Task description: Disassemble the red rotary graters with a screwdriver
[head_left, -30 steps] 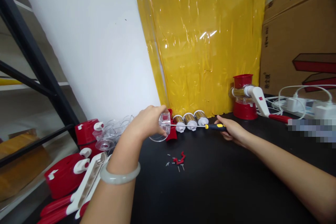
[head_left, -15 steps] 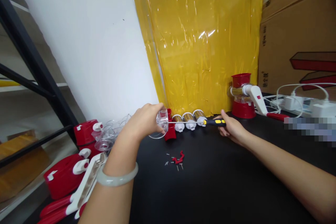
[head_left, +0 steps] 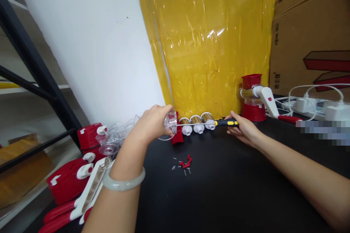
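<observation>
My left hand (head_left: 155, 123) is closed around a clear plastic housing (head_left: 171, 122), holding it above the black table. In my right hand (head_left: 242, 128) is the dark, yellow-marked handle of a screwdriver (head_left: 226, 123). Its long shaft points left and its tip meets the open end of the housing; the exact contact is too small to make out. Below lie red plastic clips (head_left: 186, 163) with several small screws (head_left: 189, 170) around them. Behind the shaft stand three grater drums (head_left: 197, 123) with white ends, and a red part (head_left: 177, 137) sits beside the housing.
At the left are red bases (head_left: 68, 180), clear housings (head_left: 109, 145) and white crank handles (head_left: 91, 184) with red grips. An assembled rotary grater (head_left: 253, 98) stands at the back right, near white cables and chargers (head_left: 306, 105). A cardboard box (head_left: 308, 36) rises behind.
The screwdriver and my right hand have shifted slightly right and up in view. The housing in my left hand has moved a little right too. Both holds are unchanged.
</observation>
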